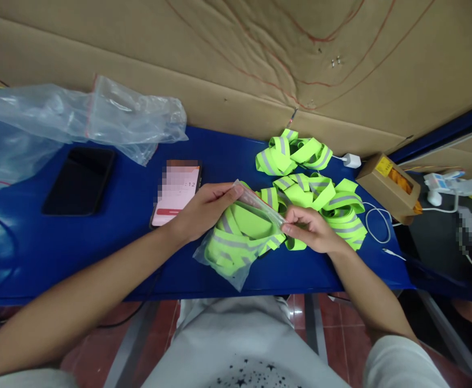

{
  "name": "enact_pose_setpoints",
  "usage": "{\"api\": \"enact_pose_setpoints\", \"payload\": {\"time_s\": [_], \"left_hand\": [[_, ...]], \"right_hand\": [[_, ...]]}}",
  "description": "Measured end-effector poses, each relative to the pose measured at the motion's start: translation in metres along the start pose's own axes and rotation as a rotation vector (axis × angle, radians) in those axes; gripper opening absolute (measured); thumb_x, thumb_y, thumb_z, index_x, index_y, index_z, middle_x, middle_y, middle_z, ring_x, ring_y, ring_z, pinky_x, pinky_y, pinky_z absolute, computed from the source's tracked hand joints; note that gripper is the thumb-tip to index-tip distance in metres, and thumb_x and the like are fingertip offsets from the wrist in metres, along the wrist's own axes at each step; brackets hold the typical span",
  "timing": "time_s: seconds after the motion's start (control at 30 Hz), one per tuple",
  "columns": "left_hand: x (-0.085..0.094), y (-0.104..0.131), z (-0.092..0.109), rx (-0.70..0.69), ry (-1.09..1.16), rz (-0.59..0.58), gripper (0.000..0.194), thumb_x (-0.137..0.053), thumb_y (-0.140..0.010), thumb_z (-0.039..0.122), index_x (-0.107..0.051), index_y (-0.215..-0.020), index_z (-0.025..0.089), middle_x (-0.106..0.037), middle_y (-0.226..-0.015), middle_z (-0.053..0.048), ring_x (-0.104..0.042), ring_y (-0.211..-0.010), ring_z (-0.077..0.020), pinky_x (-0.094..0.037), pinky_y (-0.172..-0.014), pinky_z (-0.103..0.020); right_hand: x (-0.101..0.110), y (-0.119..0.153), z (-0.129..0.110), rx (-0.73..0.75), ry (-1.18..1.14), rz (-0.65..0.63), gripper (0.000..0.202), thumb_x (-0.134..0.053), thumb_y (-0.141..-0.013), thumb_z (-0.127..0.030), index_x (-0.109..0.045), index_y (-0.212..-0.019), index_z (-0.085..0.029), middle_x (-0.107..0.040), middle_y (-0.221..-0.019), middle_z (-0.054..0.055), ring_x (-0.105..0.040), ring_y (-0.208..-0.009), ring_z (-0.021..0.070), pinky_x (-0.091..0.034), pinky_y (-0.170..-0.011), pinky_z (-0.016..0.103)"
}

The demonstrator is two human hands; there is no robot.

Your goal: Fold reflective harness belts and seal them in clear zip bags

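A clear zip bag (239, 277) with a red-lined top edge holds a folded neon yellow-green strap with grey reflective stripes (230, 245). My left hand (211, 207) pinches the bag's upper left corner between thumb and fingers. At the opposite end of the same edge, my right hand (308, 229) grips the other corner, fingers curled. Just behind the bag lie more neon reflective straps (343, 207) in loose coils, and another bunch of straps (276, 156) sits farther back.
Left of the bag are a lit phone (179, 188) and a dark phone (80, 180). Empty plastic bags (130, 116) lie along the back left. To the right stand a cardboard box (385, 186), a white charger (351, 160) and a white cable (377, 221). The blue table's front edge (292, 291) is near my body.
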State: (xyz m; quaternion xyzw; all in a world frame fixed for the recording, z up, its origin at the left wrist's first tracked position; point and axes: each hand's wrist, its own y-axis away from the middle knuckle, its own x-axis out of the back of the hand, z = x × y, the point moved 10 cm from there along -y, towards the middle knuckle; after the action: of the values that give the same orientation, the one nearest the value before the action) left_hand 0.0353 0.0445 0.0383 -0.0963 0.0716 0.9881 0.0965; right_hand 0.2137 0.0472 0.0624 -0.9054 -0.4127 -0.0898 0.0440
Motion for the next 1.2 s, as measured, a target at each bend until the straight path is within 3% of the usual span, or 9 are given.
{"api": "enact_pose_setpoints", "payload": {"time_s": [0.13,0.3,0.47,0.63,0.77,1.2], "left_hand": [[0.006,0.000,0.007,-0.043,-0.099,0.052,0.033,-0.069,-0.095,0.050,-0.082,-0.100,0.020,-0.078,-0.088,-0.002,-0.073,-0.088,-0.0179,-0.057,-0.074,-0.021],[0.006,-0.001,0.003,-0.007,-0.020,0.050,0.034,-0.072,-0.092,0.050,-0.080,-0.103,0.019,-0.076,-0.085,-0.002,-0.067,-0.076,-0.0133,-0.053,-0.066,-0.018],[0.005,0.002,0.006,-0.057,-0.094,0.088,0.035,-0.068,-0.095,0.052,-0.078,-0.095,0.018,-0.072,-0.082,0.000,-0.061,-0.071,-0.0105,-0.048,-0.062,-0.016],[0.006,0.004,0.011,-0.113,-0.197,0.145,0.040,-0.060,-0.099,0.054,-0.078,-0.098,0.018,-0.073,-0.084,-0.001,-0.064,-0.078,-0.0129,-0.048,-0.066,-0.018],[0.009,0.007,0.013,-0.131,-0.228,0.200,0.042,-0.060,-0.099,0.055,-0.078,-0.097,0.018,-0.075,-0.087,-0.003,-0.065,-0.078,-0.0146,-0.050,-0.068,-0.020],[0.000,0.011,0.019,-0.153,-0.313,0.195,0.047,-0.057,-0.098,0.058,-0.076,-0.094,0.015,-0.071,-0.082,-0.004,-0.060,-0.075,-0.0161,-0.048,-0.065,-0.022]], "right_hand": [[0.001,-0.001,0.001,0.012,0.029,0.031,0.023,-0.067,-0.100,-0.030,-0.057,-0.082,-0.018,-0.052,-0.066,-0.005,-0.045,-0.057,0.0080,-0.034,-0.053,0.021],[0.001,0.000,-0.001,0.041,0.111,0.028,0.020,-0.062,-0.100,-0.025,-0.054,-0.083,-0.019,-0.050,-0.067,-0.005,-0.044,-0.057,0.0079,-0.033,-0.051,0.021],[-0.001,-0.001,-0.004,0.074,0.163,0.032,0.024,-0.060,-0.095,-0.016,-0.046,-0.075,-0.020,-0.044,-0.066,-0.006,-0.040,-0.057,0.0080,-0.031,-0.052,0.022],[-0.007,0.000,-0.001,0.027,0.168,-0.030,0.020,-0.059,-0.094,-0.016,-0.047,-0.079,-0.020,-0.047,-0.067,-0.006,-0.046,-0.055,0.0081,-0.035,-0.052,0.022],[-0.004,0.001,-0.006,0.068,0.217,0.008,0.021,-0.058,-0.093,-0.014,-0.046,-0.077,-0.021,-0.046,-0.066,-0.006,-0.044,-0.056,0.0082,-0.034,-0.053,0.022],[-0.005,0.001,-0.007,0.079,0.200,0.036,0.017,-0.059,-0.093,-0.014,-0.050,-0.079,-0.020,-0.049,-0.066,-0.005,-0.045,-0.057,0.0085,-0.035,-0.054,0.021]]}}
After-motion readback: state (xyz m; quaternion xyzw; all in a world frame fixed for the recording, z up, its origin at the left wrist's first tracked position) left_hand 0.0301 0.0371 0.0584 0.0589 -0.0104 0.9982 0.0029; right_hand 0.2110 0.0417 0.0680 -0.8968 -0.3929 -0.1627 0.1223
